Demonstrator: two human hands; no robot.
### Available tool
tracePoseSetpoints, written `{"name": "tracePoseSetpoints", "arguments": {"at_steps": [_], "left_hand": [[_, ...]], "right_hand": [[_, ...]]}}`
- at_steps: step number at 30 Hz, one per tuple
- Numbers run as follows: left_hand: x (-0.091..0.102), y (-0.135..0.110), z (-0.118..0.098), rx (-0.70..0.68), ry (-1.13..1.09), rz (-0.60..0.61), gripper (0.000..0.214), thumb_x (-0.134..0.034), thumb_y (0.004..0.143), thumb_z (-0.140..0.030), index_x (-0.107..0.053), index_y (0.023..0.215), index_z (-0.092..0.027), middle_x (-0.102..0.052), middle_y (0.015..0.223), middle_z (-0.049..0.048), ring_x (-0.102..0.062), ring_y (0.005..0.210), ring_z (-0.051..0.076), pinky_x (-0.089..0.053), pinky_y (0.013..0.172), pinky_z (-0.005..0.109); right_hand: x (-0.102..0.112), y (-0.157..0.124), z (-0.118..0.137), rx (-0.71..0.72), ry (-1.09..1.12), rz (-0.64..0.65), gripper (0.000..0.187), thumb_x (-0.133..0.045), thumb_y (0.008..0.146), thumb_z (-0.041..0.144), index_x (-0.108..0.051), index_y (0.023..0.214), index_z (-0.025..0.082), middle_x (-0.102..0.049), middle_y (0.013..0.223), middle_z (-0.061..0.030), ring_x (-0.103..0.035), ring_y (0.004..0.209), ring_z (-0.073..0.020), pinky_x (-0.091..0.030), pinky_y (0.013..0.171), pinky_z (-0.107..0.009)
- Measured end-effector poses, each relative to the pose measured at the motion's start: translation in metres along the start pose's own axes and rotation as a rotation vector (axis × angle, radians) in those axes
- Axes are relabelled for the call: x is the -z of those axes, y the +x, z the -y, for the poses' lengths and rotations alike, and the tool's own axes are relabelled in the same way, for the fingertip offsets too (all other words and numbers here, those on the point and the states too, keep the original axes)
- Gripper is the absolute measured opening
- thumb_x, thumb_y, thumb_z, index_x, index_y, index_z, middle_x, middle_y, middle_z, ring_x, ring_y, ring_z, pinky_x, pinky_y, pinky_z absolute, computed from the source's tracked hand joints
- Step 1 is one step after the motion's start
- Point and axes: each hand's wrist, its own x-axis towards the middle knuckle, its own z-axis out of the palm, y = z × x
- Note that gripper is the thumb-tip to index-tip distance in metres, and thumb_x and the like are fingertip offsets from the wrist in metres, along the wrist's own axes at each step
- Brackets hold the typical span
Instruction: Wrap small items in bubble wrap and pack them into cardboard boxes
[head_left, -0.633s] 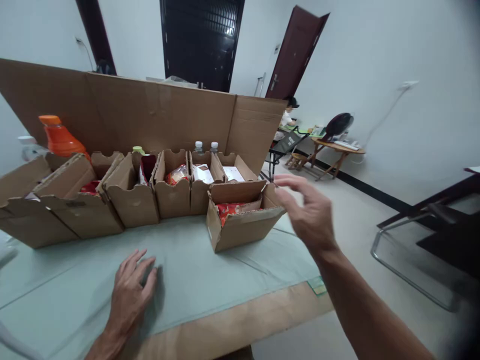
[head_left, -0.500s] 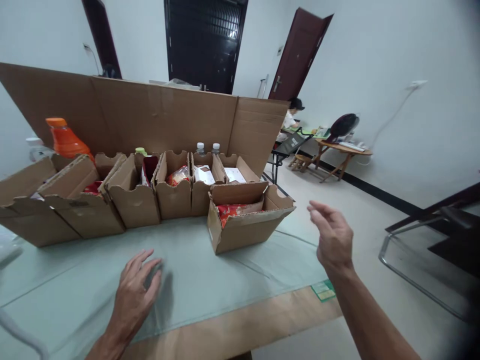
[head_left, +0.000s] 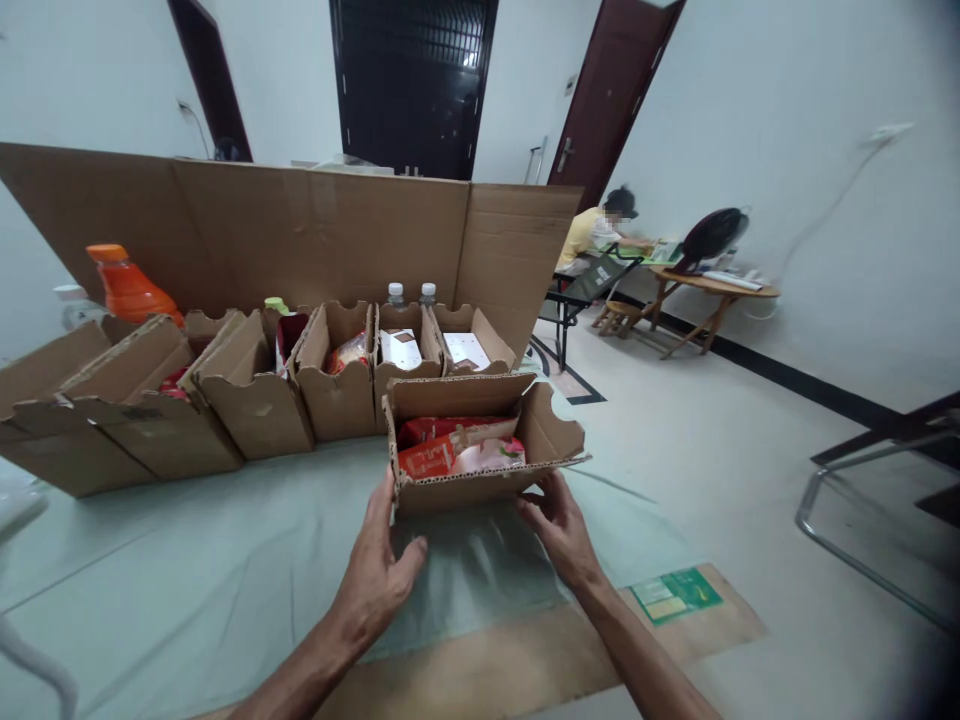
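An open-topped cardboard box (head_left: 480,492) is between my two hands, tipped so that its inside faces me. It holds red packets (head_left: 431,458) and a pink-and-white packet (head_left: 491,455). My left hand (head_left: 382,570) presses its fingers against the box's left end, its thumb standing out in front. At the lower right front, my right hand (head_left: 559,530) grips the box, with some fingertips hidden behind it. Shadow lies on the pale green cloth (head_left: 262,560) under the box.
Behind stands a row of cardboard boxes (head_left: 341,405) with packets and white cartons (head_left: 401,349). An orange bottle (head_left: 135,290) and a tall cardboard panel (head_left: 322,235) rise beyond. At back right, a person (head_left: 589,235) sits near a wooden table (head_left: 720,285).
Both hands have come in from the sides and taken hold of the box. It has shifted slightly left and tipped toward me, showing more of the packets.
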Motion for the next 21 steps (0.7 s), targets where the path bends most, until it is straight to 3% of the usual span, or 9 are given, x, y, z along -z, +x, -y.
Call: {"name": "tracePoseSetpoints", "arguments": {"at_steps": [4, 8, 11, 14, 18, 21], "left_hand": [[0.014, -0.01, -0.004, 0.039, -0.021, -0.053, 0.076, -0.056, 0.084, -0.021, -0.028, 0.154, -0.028, -0.042, 0.154, 0.0115, -0.045, 0.138, 0.029, -0.05, 0.104, 0.047], [0.024, 0.01, -0.004, 0.083, -0.074, -0.032, 0.081, -0.057, 0.084, -0.024, -0.021, 0.157, -0.025, -0.04, 0.156, 0.0135, -0.045, 0.139, 0.029, -0.051, 0.104, 0.045], [0.024, 0.023, 0.001, 0.122, -0.08, -0.002, 0.089, -0.058, 0.083, -0.025, -0.013, 0.159, -0.022, -0.031, 0.162, 0.0156, -0.036, 0.146, 0.031, -0.048, 0.108, 0.044], [0.026, 0.02, 0.003, 0.132, -0.03, -0.031, 0.091, -0.059, 0.083, -0.026, -0.01, 0.16, -0.021, -0.028, 0.163, 0.0169, -0.033, 0.148, 0.032, -0.044, 0.112, 0.049], [0.051, -0.007, -0.001, 0.142, 0.086, -0.051, 0.079, -0.059, 0.085, -0.027, -0.027, 0.157, -0.023, -0.034, 0.162, 0.0162, -0.043, 0.142, 0.033, -0.043, 0.112, 0.054], [0.087, -0.035, -0.006, 0.153, 0.218, -0.071, 0.06, -0.06, 0.086, -0.027, -0.05, 0.145, -0.023, -0.049, 0.153, 0.0139, -0.05, 0.137, 0.032, -0.045, 0.11, 0.053]], "right_hand": [[-0.019, -0.009, -0.003, 0.023, 0.006, -0.013, 0.046, -0.068, 0.085, 0.044, -0.052, 0.125, 0.027, -0.064, 0.125, -0.0092, -0.066, 0.099, -0.0219, -0.058, 0.086, -0.038], [-0.032, 0.003, -0.001, 0.038, 0.006, -0.031, 0.049, -0.067, 0.085, 0.044, -0.053, 0.128, 0.024, -0.064, 0.124, -0.0101, -0.065, 0.099, -0.0225, -0.058, 0.086, -0.038], [-0.038, 0.009, 0.0, 0.013, 0.006, -0.07, 0.06, -0.067, 0.084, 0.042, -0.047, 0.137, 0.023, -0.059, 0.135, -0.0127, -0.064, 0.109, -0.025, -0.057, 0.089, -0.04], [-0.038, 0.006, 0.0, -0.034, 0.002, -0.132, 0.063, -0.066, 0.083, 0.042, -0.046, 0.14, 0.022, -0.054, 0.143, -0.0152, -0.056, 0.128, -0.029, -0.055, 0.095, -0.043], [-0.03, -0.014, 0.007, -0.149, -0.112, -0.205, 0.062, -0.064, 0.083, 0.048, -0.052, 0.137, 0.02, -0.054, 0.145, -0.0176, -0.055, 0.132, -0.0324, -0.052, 0.1, -0.048], [-0.026, -0.036, 0.015, -0.134, -0.206, -0.17, 0.042, -0.062, 0.084, 0.051, -0.067, 0.114, 0.021, -0.056, 0.145, -0.0148, -0.054, 0.132, -0.0356, -0.046, 0.107, -0.053]]}}
